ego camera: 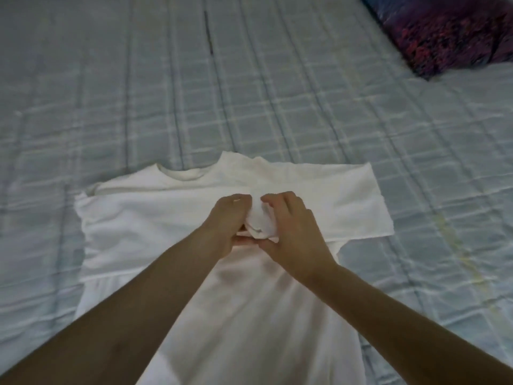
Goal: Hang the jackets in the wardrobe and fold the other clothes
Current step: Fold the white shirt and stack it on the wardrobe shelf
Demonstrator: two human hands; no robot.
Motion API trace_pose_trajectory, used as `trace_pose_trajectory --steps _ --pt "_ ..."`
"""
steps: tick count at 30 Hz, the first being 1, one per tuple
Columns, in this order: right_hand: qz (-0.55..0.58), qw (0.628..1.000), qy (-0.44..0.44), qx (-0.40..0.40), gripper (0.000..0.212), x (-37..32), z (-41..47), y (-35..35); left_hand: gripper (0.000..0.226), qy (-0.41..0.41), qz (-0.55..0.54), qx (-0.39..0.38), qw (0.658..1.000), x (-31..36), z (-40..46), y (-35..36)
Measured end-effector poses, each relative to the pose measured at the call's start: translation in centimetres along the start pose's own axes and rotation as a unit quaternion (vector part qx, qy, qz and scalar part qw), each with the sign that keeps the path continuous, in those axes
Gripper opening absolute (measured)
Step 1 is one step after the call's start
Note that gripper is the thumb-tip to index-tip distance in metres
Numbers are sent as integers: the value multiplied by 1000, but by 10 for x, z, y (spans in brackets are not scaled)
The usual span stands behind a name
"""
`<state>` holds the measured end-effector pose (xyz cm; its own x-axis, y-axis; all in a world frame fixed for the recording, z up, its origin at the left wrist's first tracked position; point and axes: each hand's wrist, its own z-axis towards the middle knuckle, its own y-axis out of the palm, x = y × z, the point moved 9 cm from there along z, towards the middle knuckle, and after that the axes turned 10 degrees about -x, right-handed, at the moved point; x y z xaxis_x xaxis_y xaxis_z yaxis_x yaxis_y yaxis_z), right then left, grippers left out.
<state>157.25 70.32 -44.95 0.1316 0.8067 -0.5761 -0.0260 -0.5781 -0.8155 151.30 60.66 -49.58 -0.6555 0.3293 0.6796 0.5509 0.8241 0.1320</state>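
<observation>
A white T-shirt (133,218) lies spread on the bed, collar towards the far side, its lower part running to the near edge of the view. One sleeve is laid across the chest to the right. My left hand (224,220) and my right hand (288,232) meet over the middle of the shirt. Both grip a small bunched lump of the white fabric (259,218) between them, fingers curled round it.
The bed is covered by a pale blue checked quilt (249,79) that fills the view. A dark purple and red patterned pillow (444,31) lies at the far right corner.
</observation>
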Motion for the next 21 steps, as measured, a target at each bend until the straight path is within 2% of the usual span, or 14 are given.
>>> trace_pose_trajectory --steps 3,7,12,17,21 --pt "-93 996 5 -2 84 -1 3 2 22 28 -27 60 997 -8 -13 -43" --pt "-262 960 47 -85 99 33 -9 22 22 61 -12 102 993 -11 -21 -93" --pt "-310 933 156 -90 92 82 -29 5 25 96 -40 106 989 6 -33 -148" --pt "-292 930 192 -112 59 94 -30 5 19 106 7 132 985 22 -45 -207" --pt "-305 923 180 -150 57 88 -27 19 12 84 38 163 982 16 -51 -249"
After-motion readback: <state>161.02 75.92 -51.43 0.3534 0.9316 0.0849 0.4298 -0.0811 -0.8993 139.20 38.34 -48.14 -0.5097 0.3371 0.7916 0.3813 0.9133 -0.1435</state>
